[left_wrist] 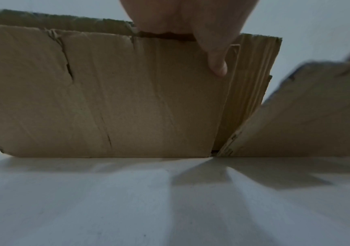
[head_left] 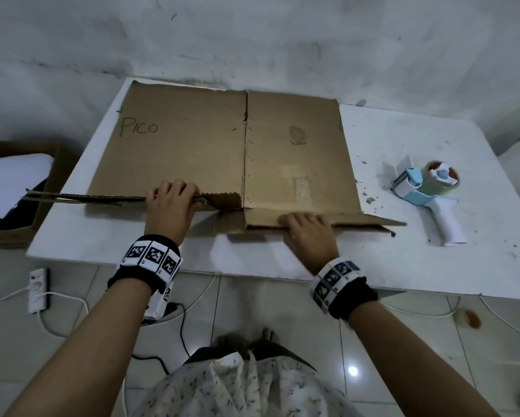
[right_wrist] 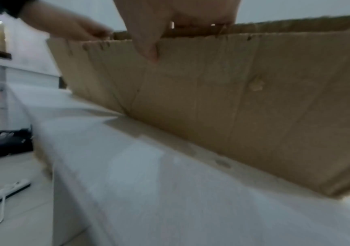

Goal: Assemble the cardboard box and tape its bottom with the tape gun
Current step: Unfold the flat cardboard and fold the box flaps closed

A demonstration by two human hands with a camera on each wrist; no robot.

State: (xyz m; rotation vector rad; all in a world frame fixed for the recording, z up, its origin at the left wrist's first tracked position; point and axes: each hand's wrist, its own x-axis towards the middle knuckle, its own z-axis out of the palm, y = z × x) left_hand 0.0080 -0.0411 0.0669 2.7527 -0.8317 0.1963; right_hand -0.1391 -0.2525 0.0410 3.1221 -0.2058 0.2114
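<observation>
A flattened brown cardboard box (head_left: pixel 216 145) marked "PICO" lies on the white table (head_left: pixel 418 266). Its two near flaps are raised. My left hand (head_left: pixel 170 195) grips the top edge of the left flap (left_wrist: pixel 106 93), thumb on the near face and fingers over the far side. My right hand (head_left: pixel 305 225) grips the top edge of the right flap (right_wrist: pixel 243 108) the same way. A blue and white tape gun (head_left: pixel 430 194) with a roll of clear tape lies on the table to the right of the box, away from both hands.
An open cardboard carton (head_left: pixel 18 188) with white material inside stands on the floor at the left. A white power strip (head_left: pixel 38 288) and cables lie on the tiled floor below the table's near edge. A wall stands behind the table.
</observation>
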